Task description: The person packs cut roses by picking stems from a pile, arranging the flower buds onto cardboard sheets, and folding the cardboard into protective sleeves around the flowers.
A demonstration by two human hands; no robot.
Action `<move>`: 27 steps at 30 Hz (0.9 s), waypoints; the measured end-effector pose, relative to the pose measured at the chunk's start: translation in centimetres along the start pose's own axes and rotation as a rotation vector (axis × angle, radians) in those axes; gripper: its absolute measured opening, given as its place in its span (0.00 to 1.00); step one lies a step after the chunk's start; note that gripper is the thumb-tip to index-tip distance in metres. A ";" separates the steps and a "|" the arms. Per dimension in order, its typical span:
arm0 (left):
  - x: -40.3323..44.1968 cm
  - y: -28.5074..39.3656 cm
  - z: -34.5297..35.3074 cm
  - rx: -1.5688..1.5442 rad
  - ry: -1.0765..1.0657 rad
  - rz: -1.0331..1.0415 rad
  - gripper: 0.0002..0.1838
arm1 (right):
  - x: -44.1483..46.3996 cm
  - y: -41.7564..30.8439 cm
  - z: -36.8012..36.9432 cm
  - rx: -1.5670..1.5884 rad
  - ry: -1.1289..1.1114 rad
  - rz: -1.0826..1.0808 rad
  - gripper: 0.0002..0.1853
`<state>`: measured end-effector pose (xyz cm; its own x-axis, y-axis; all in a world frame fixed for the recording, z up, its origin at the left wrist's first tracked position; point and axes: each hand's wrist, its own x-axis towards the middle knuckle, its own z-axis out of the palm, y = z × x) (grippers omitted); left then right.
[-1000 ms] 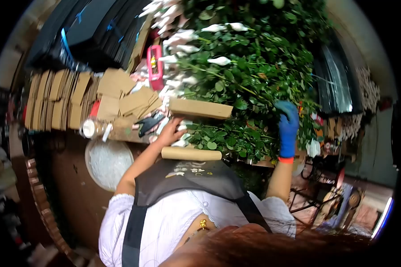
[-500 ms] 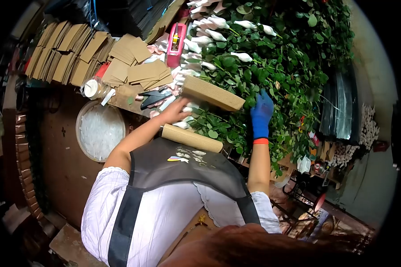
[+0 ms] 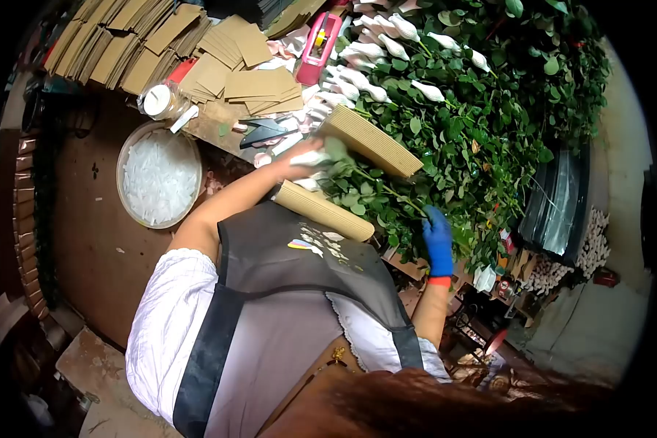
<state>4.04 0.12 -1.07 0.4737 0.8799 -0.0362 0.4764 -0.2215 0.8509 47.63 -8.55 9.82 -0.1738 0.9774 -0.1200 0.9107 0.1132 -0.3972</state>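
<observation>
My left hand (image 3: 299, 162), bare and blurred, is at the white-wrapped flower heads beside the corrugated cardboard; its fingers are smeared. My right hand (image 3: 438, 235), in a blue glove with an orange-red cuff, is closed around the lower end of a leafy rose stem (image 3: 390, 191). This stem slants up left toward my left hand, with blurred leaves near its top. It lies over other greenery between an upright corrugated cardboard flap (image 3: 376, 143) and a curled cardboard edge (image 3: 325, 212) against my apron. Grip details of my left hand cannot be made out.
Many leafy roses (image 3: 482, 109) with white-wrapped heads (image 3: 369, 50) cover the table's right side. Cardboard pieces (image 3: 263, 87), a pink tape dispenser (image 3: 319, 47), black-handled scissors (image 3: 264, 131) and a lidded jar (image 3: 158, 101) lie left. A tub of white strips (image 3: 160, 175) stands below the table edge.
My right hand has moved down toward me from the leaves and now grips a stem. My left hand is blurred near the flower heads. The whole view has shifted slightly.
</observation>
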 end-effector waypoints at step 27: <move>-0.3 0.5 -3.4 -0.208 0.518 -0.227 0.12 | 13.1 -14.5 14.1 -0.387 -0.194 0.138 0.24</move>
<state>1.63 1.14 1.14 -0.0700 0.9975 -0.0129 0.3440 0.0363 0.9383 26.85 0.15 1.19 -0.0741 0.9407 -0.3310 0.9969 0.0784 -0.0004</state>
